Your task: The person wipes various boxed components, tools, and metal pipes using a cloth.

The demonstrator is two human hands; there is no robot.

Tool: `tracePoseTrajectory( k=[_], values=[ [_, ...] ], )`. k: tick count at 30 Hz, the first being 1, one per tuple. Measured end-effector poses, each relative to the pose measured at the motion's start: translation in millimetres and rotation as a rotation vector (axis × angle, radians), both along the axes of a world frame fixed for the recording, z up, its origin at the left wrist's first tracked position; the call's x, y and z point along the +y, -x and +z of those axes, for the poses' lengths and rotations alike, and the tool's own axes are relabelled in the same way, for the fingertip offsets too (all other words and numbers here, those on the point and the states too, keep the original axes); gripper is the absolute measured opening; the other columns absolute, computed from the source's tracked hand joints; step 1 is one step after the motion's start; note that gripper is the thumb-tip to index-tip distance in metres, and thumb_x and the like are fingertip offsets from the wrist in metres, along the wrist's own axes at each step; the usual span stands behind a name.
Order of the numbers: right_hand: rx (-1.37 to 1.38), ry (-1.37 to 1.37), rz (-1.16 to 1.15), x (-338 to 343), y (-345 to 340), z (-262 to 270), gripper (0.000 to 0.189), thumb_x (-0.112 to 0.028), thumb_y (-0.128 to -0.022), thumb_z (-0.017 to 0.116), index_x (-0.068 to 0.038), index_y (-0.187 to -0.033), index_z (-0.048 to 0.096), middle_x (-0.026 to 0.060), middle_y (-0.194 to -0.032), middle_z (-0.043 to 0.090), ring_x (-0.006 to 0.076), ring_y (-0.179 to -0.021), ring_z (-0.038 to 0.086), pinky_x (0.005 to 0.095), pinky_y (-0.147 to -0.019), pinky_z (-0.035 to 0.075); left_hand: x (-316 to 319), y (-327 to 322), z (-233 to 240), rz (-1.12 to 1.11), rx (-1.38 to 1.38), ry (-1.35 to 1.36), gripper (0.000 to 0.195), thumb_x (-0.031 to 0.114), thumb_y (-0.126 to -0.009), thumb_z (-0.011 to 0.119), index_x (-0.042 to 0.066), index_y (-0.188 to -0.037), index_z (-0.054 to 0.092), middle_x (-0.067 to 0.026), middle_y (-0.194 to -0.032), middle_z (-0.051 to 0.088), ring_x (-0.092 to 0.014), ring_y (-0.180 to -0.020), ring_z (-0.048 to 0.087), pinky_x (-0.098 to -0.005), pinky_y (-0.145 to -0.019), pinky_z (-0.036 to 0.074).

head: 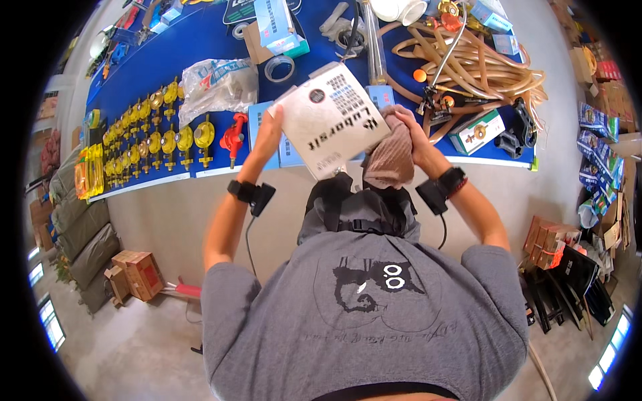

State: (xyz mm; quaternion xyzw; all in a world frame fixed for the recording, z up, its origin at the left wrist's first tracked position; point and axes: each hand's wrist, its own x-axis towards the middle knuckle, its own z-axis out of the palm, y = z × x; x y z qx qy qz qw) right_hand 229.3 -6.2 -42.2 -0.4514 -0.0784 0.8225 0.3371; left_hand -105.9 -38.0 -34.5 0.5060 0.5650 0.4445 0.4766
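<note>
My left hand [270,131] grips the left edge of a flat white cardboard box [328,120] that bears printed writing. The box is tilted and held above the front edge of the table. In my right hand [417,136] is a bunched brownish-pink cloth [388,168], pressed against the box's right side. Part of the cloth hangs below the table edge. Behind the box, a light blue carton [262,150] lies partly hidden on the table. Left of it stands a red gas regulator [233,139].
On the blue tabletop [155,62], rows of yellow brass gas regulators [155,143] lie left, beside a clear plastic bag [218,87]. A tape roll [279,68] lies beyond. Coiled tan hose [481,70] and a regulator carton [476,131] lie right. Cartons [138,273] stand on the floor.
</note>
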Motion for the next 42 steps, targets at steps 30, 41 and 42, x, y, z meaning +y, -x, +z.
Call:
tracePoseTrajectory(
  k=[30,41,42],
  values=[
    [-0.275,-0.217,-0.185,66.5,-140.0,54.3,0.035,-0.028,-0.083,0.052,-0.002,-0.106,0.060,0.0119,-0.099,0.065,0.0231,-0.089,0.063,0.0327,-0.082,0.049,13.8,-141.9,26.4,-0.235,0.281,-0.114,0.072,0.021,-0.078,0.071,-0.001,-0.134,0.031,-0.0217,-0.126,0.041,-0.036,-0.116,0.044,-0.0377,-0.098,0.035],
    [-0.164,-0.030,-0.013,53.9,-144.2,23.8,0.042,-0.026,-0.085,0.053,0.000,-0.118,0.054,0.0137,-0.115,0.060,0.0264,-0.105,0.058,0.0382,-0.094,0.045,44.5,-64.4,27.5,-0.539,0.645,0.025,0.056,0.008,-0.071,0.071,0.008,-0.121,0.048,-0.0157,-0.120,0.051,-0.033,-0.115,0.048,-0.0373,-0.096,0.041],
    [-0.193,-0.052,0.011,47.6,-150.0,21.4,0.044,-0.026,-0.085,0.053,-0.001,-0.121,0.052,0.0144,-0.117,0.059,0.0279,-0.106,0.058,0.0393,-0.095,0.044,59.7,-56.6,22.2,-0.424,0.667,0.023,0.054,0.005,-0.070,0.070,0.007,-0.120,0.049,-0.0151,-0.119,0.051,-0.033,-0.111,0.051,-0.0364,-0.094,0.042]
  ],
)
